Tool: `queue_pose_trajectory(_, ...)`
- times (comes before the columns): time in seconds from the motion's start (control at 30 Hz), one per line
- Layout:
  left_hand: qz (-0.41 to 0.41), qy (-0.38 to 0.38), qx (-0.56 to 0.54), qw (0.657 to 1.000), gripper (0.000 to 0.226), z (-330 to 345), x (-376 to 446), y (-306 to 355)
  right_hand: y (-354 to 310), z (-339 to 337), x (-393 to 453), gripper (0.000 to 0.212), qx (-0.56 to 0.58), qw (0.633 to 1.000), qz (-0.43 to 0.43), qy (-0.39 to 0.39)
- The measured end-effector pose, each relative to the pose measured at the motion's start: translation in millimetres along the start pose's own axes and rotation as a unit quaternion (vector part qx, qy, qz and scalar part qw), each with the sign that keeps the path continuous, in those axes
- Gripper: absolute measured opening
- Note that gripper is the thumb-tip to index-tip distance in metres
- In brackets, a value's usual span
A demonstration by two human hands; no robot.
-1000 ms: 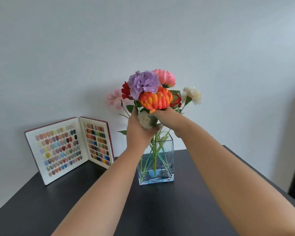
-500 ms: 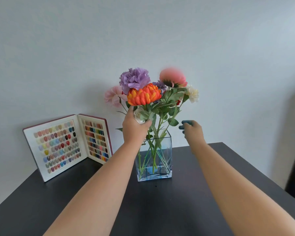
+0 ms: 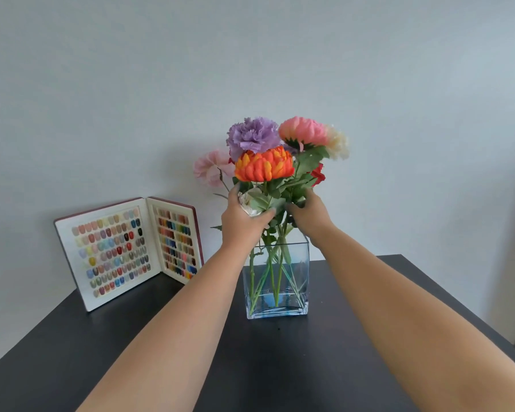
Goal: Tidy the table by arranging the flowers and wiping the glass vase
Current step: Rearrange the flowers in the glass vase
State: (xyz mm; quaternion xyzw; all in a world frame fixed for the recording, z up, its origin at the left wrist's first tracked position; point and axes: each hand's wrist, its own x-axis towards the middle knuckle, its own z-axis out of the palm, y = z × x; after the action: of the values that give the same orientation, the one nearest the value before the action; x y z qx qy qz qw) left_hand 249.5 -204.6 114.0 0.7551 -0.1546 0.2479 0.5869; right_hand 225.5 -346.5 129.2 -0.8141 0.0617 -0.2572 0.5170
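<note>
While my left hand (image 3: 241, 221) clasps the flower stems (image 3: 272, 203) above the glass vase (image 3: 276, 281) mid-table (image 3: 280, 367), my right hand (image 3: 309, 217) apparently pinches leaves. I judge stems light, springy; vase fragile, slippery.

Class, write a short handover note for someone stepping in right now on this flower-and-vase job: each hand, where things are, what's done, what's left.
Left hand: closed around the flower stems above the vase rim.
Right hand: gripping stems and leaves on the bunch's right side.
Flowers: upright in the glass vase, stems in the water, on the black table. A nail colour chart stands open at back left.
Done: flowers in the vase.
Left: finish arranging; wipe the vase. No cloth in view.
</note>
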Motion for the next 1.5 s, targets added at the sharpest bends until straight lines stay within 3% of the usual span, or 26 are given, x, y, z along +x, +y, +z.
queue_pose_trajectory(0.17, 0.02, -0.003, 0.016, 1.0, 0.061, -7, 13, 1, -23, -14, 4, 0.023, -0.091, 0.995, -0.043, -0.015)
queue_pose_trajectory(0.4, 0.033, -0.019, 0.034, 0.999, 0.061, -19, 30, 6, -43, -20, 7, 0.028, -0.113, 0.991, -0.067, 0.028)
queue_pose_trajectory(0.57, 0.029, -0.016, 0.036, 0.999, 0.055, -25, 30, 1, -44, -21, 6, 0.054, -0.111, 0.992, -0.056, 0.015)
queue_pose_trajectory(0.73, 0.027, -0.037, 0.024, 0.999, 0.051, -21, 25, 0, -29, -8, 2, 0.048, -0.09, 0.995, -0.043, -0.023)
queue_pose_trajectory(0.9, 0.029, -0.106, 0.016, 0.994, 0.054, -17, 17, -10, -4, 4, -5, 0.056, -0.082, 0.996, -0.02, -0.016)
queue_pose_trajectory(1.1, 0.039, -0.128, 0.006, 0.991, 0.087, -20, 13, -28, 9, 4, -21, 0.085, -0.006, 1.0, -0.024, 0.005)
queue_pose_trajectory(1.23, 0.038, -0.12, 0.006, 0.992, 0.085, -20, 10, -35, 18, 6, -20, 0.071, 0.07, 0.996, -0.02, 0.057)
queue_pose_trajectory(1.33, 0.036, -0.106, 0.009, 0.994, 0.084, -19, 9, -33, 13, 6, -11, 0.048, 0.03, 0.998, -0.021, 0.047)
queue_pose_trajectory(1.5, 0.005, -0.121, -0.024, 0.992, 0.092, -19, 13, -38, -5, -2, 14, 0.048, -0.035, 0.999, -0.001, 0.031)
